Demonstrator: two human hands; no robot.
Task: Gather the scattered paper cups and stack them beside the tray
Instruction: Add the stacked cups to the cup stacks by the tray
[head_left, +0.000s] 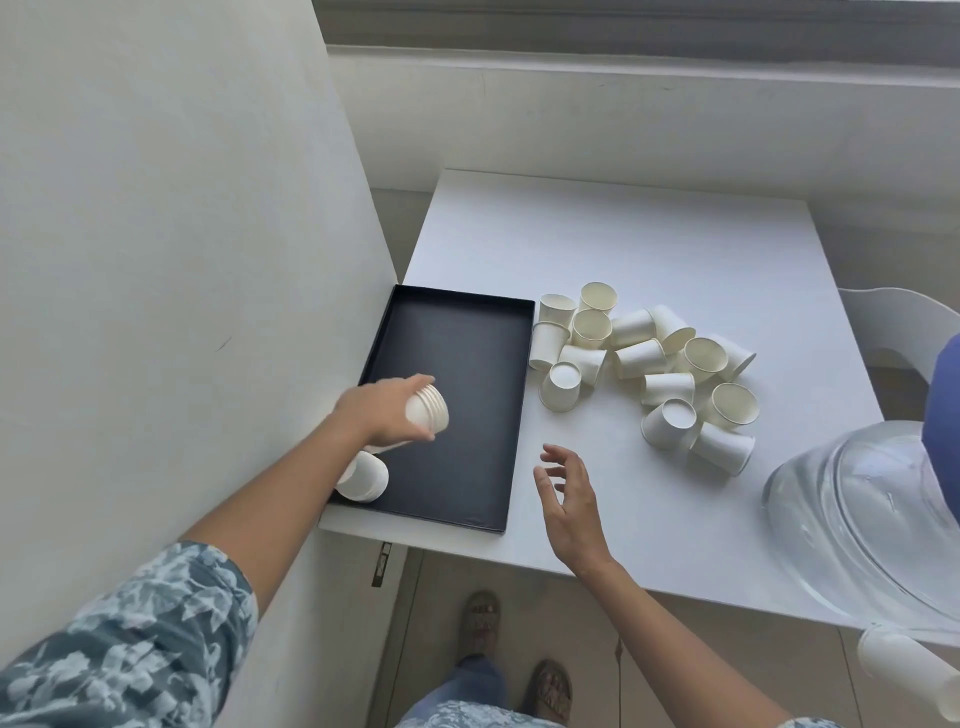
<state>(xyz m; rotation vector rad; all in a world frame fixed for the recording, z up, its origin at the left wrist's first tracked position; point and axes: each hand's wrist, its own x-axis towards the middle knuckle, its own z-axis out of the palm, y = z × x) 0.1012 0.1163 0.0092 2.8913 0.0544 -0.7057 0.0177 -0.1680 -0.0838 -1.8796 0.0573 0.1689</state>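
Note:
A black tray (467, 332) lies at the left end of the white table (623, 249). My left hand (376, 405) is over the tray's left side, closed around a stack of nested white paper cups (428, 409) held on its side. Another stack of cups (363, 475) lies on its side in the tray's near-left corner, under my wrist. To the right of the tray, several loose white paper cups (649, 364) lie scattered, some upright, some tipped over. My right hand (569, 493) hovers above the table near the tray's right edge, fingers apart, holding nothing.
A white wall (156, 260) stands right against the tray's left side. A large clear glass bowl (872, 519) sits at the table's right front corner. A white chair back (898, 327) shows at the right. My sandalled feet (514, 654) are on the floor below.

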